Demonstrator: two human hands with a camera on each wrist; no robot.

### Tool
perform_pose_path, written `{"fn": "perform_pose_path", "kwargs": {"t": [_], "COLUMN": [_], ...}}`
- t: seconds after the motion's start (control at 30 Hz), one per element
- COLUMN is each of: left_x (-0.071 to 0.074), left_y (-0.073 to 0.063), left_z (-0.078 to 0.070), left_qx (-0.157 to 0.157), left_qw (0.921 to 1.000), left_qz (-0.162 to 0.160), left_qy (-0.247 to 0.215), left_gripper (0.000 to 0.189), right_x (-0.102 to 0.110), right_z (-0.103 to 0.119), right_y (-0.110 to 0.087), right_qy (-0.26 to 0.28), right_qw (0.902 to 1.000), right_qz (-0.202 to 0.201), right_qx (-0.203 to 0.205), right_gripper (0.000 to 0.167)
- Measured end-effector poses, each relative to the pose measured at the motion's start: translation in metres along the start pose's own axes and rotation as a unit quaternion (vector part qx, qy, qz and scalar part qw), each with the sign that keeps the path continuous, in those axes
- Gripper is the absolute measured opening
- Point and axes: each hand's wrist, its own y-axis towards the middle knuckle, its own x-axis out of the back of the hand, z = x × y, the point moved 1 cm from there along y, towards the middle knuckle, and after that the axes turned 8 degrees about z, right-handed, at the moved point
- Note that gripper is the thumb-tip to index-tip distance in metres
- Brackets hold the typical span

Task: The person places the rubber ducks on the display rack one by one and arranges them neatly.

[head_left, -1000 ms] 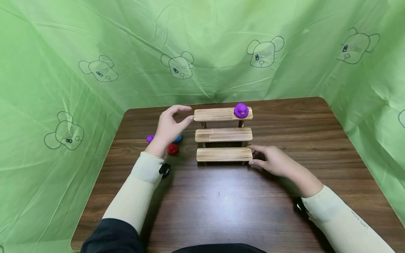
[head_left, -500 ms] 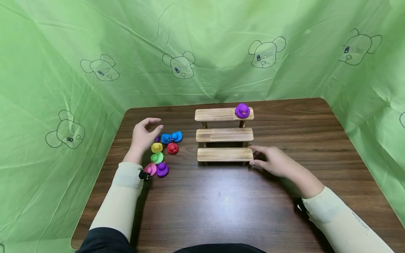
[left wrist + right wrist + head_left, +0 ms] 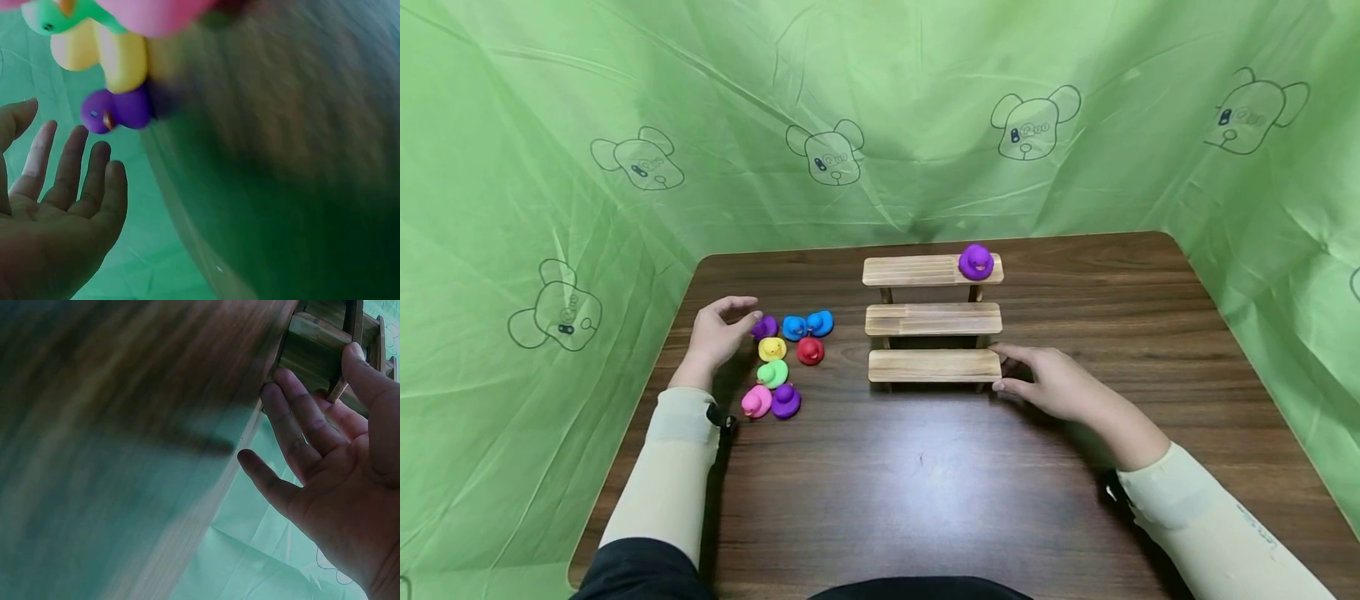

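My left hand (image 3: 713,337) hovers at the left of a group of rubber ducks, thumb and fingers spread with nothing between them. Nearest its fingertips is a purple duck (image 3: 765,327), also visible beyond the fingers in the left wrist view. Beside that lie a yellow duck (image 3: 772,349), a green duck (image 3: 772,374), a red duck (image 3: 810,351), two blue ducks (image 3: 794,327), a pink duck (image 3: 757,402) and another purple duck (image 3: 786,401). My right hand (image 3: 1056,383) holds the lowest step's right end on a three-step wooden stand (image 3: 934,366), thumb in front, index finger behind.
One more purple duck (image 3: 976,262) sits on the right end of the stand's top step. The brown wooden table (image 3: 925,492) ends at a green curtain (image 3: 917,108) printed with bear heads, which surrounds its back and sides.
My left hand has moved from beside the top step, left and toward me, to the near purple duck, uncovering the duck group. My right hand has stayed on the stand.
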Motion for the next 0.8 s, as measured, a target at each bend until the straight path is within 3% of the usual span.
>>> {"fn": "perform_pose_path", "kwargs": {"t": [0.3,0.53,0.67,0.8], "left_x": [0.007,0.010,0.011,0.012], "left_y": [-0.004,-0.006,-0.006,-0.005], "left_z": [0.018,0.020,0.020,0.023], "left_qx": [0.038,0.054,0.078,0.092], "left_qw": [0.9978,0.9948,0.9908,0.9889], "left_qz": [0.041,0.076,0.101,0.108], "left_qy": [-0.036,-0.040,-0.044,-0.045], "left_gripper": [0.048,0.049,0.056,0.056], "right_x": [0.000,-0.001,-0.001,-0.002], "right_z": [0.000,0.000,-0.001,-0.001], "right_y": [0.001,0.001,0.001,0.001], "right_qy": [0.002,0.001,0.001,0.002], "right_qw": [1.0000,1.0000,0.9999,0.9999], "right_qz": [0.000,-0.002,-0.003,-0.005], "right_qx": [0.005,0.010,0.012,0.015], "right_gripper": [0.064,0.063,0.063,0.063]}}
